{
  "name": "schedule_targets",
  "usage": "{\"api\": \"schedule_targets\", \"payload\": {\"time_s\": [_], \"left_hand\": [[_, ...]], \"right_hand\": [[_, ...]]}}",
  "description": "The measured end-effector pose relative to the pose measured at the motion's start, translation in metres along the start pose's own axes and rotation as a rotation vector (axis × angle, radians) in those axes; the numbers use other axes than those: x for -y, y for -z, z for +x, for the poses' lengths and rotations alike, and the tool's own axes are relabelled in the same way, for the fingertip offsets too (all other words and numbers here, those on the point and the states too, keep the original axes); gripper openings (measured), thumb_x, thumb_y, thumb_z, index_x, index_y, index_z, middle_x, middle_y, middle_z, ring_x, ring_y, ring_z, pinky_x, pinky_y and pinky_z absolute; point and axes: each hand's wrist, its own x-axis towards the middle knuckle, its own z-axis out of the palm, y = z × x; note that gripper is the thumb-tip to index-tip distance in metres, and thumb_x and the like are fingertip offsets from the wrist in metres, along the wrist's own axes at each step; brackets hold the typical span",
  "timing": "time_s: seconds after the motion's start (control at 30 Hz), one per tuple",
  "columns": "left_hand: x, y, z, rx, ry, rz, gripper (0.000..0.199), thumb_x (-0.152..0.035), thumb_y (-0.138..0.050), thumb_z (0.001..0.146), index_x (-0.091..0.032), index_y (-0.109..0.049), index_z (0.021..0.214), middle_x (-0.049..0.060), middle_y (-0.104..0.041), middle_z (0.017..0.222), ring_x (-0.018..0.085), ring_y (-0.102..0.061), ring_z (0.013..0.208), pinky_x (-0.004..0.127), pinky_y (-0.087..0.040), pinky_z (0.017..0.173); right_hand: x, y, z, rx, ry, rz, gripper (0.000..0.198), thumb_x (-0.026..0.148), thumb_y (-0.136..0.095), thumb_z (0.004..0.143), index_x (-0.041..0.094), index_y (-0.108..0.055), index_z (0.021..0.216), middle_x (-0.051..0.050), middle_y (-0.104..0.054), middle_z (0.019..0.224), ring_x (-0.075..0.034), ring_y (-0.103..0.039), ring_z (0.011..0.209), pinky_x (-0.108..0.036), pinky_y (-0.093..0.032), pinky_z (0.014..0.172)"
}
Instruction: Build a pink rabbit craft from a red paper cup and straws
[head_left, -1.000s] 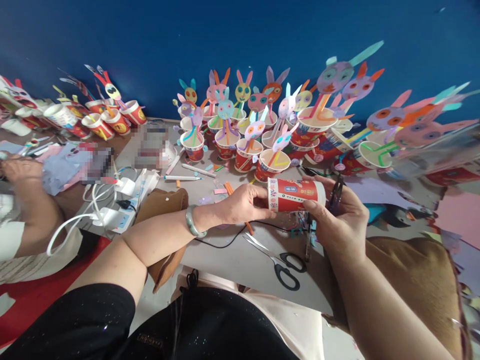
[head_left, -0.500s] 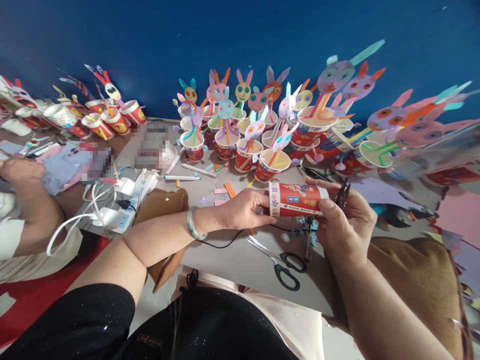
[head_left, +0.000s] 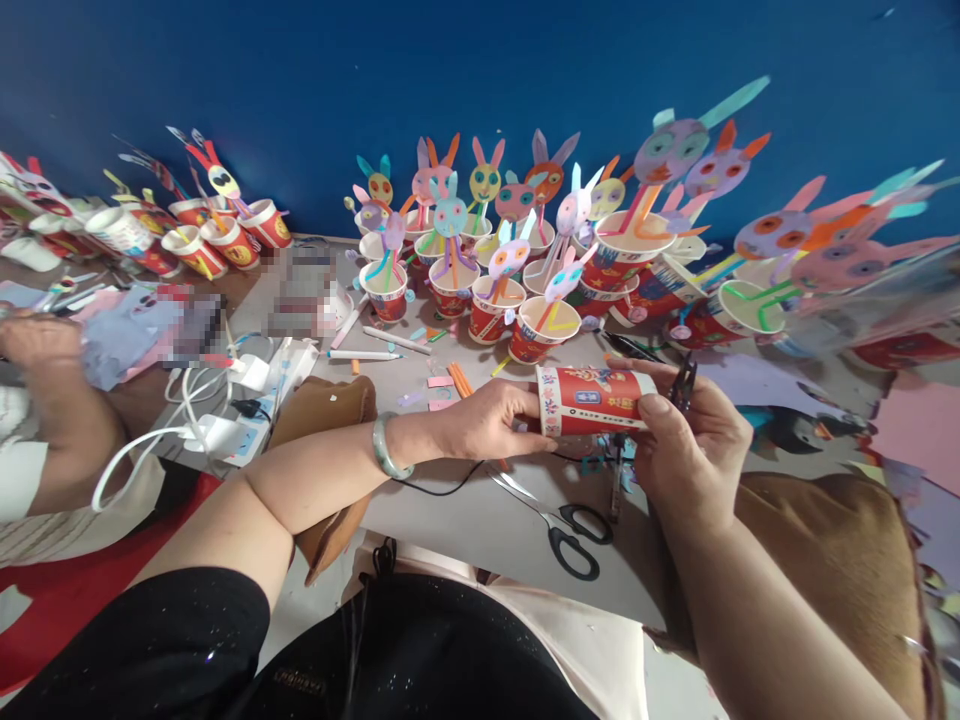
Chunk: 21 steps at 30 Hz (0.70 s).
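Beyond your fingers (head_left: 664, 425), a plain deep-blue wall (head_left: 480, 60) spans the whole width of your view, with a small pale mark (head_left: 886, 14) high to their right. Beneath your fingers spreads a matte grey table (head_left: 465, 530), reaching back towards that wall; its near edge lies on your side of them. Lower left, you see pale floor (head_left: 289, 620). The light is soft.

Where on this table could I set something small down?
There is a bare patch of grey tabletop between the black cable and its near edge, left of the scissors. Beyond the left hand and right hand, decorated cups stand crowded.
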Motion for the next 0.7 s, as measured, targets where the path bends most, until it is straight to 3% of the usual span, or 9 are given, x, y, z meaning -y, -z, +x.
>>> {"api": "schedule_targets", "payload": {"time_s": [0.27, 0.57, 0.7], "left_hand": [[-0.0021, -0.0013, -0.0003, -0.032, 0.072, -0.119, 0.027, -0.036, -0.083, 0.081, -0.014, -0.080, 0.097, 0.011, -0.080, 0.109, 0.025, -0.073, 0.105, 0.039, -0.058, 0.097], [-0.0024, -0.0010, -0.0002, -0.053, 0.055, -0.243, 0.033, -0.039, -0.085, 0.080, -0.014, -0.079, 0.101, 0.011, -0.080, 0.104, 0.024, -0.072, 0.101, 0.040, -0.058, 0.097], [-0.0024, -0.0003, 0.0004, -0.053, 0.063, -0.240, 0.033, -0.041, -0.084, 0.080, -0.013, -0.079, 0.098, 0.011, -0.079, 0.102, 0.023, -0.071, 0.099, 0.040, -0.057, 0.097]], "right_hand": [[0.0042, -0.0039, 0.0001, -0.021, -0.014, 0.027, 0.037, 0.050, -0.079, 0.084, 0.024, -0.080, 0.112, -0.010, -0.081, 0.112, -0.025, -0.077, 0.085, -0.035, -0.063, 0.070], [0.0077, -0.0076, 0.0002, -0.031, 0.020, 0.104, 0.039, 0.043, -0.083, 0.080, 0.022, -0.081, 0.113, -0.012, -0.080, 0.117, -0.028, -0.077, 0.094, -0.037, -0.063, 0.077], [0.0062, -0.0074, -0.0005, -0.028, 0.035, 0.141, 0.038, 0.039, -0.083, 0.078, 0.024, -0.081, 0.113, -0.009, -0.080, 0.116, -0.027, -0.078, 0.091, -0.036, -0.065, 0.071]]}}
